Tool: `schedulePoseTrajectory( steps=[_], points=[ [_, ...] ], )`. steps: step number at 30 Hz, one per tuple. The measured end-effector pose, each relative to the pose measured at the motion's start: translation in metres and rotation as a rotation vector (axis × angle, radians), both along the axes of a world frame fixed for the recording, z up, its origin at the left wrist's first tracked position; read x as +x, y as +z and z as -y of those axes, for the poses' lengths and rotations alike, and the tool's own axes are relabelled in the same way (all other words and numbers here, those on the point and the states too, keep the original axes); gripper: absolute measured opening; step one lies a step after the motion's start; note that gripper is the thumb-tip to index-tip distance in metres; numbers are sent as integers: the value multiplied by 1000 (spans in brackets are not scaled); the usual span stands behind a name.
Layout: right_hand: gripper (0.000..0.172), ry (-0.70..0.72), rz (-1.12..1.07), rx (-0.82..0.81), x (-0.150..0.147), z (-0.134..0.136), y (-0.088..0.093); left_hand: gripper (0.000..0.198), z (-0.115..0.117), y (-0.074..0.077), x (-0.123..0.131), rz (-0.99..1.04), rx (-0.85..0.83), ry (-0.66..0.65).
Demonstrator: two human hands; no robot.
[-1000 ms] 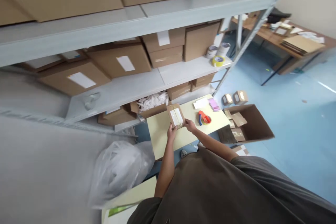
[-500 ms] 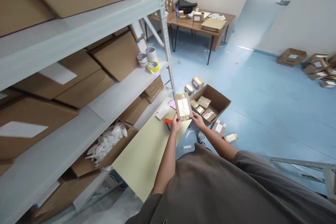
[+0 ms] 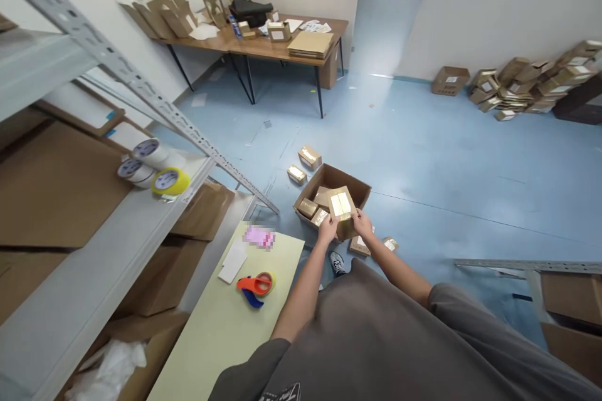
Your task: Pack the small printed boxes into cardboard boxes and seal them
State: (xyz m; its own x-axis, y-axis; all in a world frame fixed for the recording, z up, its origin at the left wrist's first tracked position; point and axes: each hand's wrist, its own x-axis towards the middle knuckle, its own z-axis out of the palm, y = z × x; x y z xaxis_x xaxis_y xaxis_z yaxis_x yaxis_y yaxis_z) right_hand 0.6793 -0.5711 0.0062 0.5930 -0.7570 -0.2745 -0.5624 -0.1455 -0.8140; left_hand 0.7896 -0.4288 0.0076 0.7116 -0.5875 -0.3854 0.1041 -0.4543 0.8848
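Between both hands I hold a small cardboard box (image 3: 345, 223) with a white label and shiny clear tape on top. My left hand (image 3: 328, 230) is closed on its near left corner, and my right hand (image 3: 362, 224) grips its right side. Behind and partly under it, a larger open carton (image 3: 355, 185) on the floor has several small taped boxes (image 3: 308, 208) in it. On the pale yellow table (image 3: 202, 326) to the left lie an orange and blue tape dispenser (image 3: 256, 286), white paper slips (image 3: 232, 261) and a blurred pink item (image 3: 259, 236).
Metal shelving (image 3: 113, 238) with cartons and tape rolls (image 3: 170, 182) rises on the left. Two small boxes (image 3: 309, 157) sit beyond the carton, others by my shoe (image 3: 337, 263). A brown table (image 3: 263, 44) stands at the back; piled boxes (image 3: 531, 84) line the right wall.
My view has turned right. The held box has moved off the yellow table's edge to over the open carton, still in both hands. The tape dispenser now shows fully.
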Motion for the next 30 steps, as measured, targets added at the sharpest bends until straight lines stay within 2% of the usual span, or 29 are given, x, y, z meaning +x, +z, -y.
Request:
schedulePoseTrajectory(
  steps=[3,6,9,12,15,18,22,26,30],
  points=[
    [55,-125,-11,29,11,40,2,61,50,10,30,-8,22,-18],
    [63,-243,-61,79,15,72,-1,73,82,21,60,11,62,48],
    [64,-313,-30,82,12,91,-8,69,88,27,78,42,34,61],
    [60,-289,55,59,10,96,-14,61,75,27,82,42,29,82],
    [58,-256,93,80,21,92,-13,54,55,22,80,43,17,126],
    [59,-205,157,147,43,79,-4,50,32,19,78,50,-19,182],
    [58,-72,189,146,73,44,14,46,-9,28,76,71,-44,261],
    [55,122,227,93,98,-14,26,44,-77,46,67,106,-67,370],
    [57,308,250,61,120,-91,34,46,-168,63,52,167,-104,528]
  ],
)
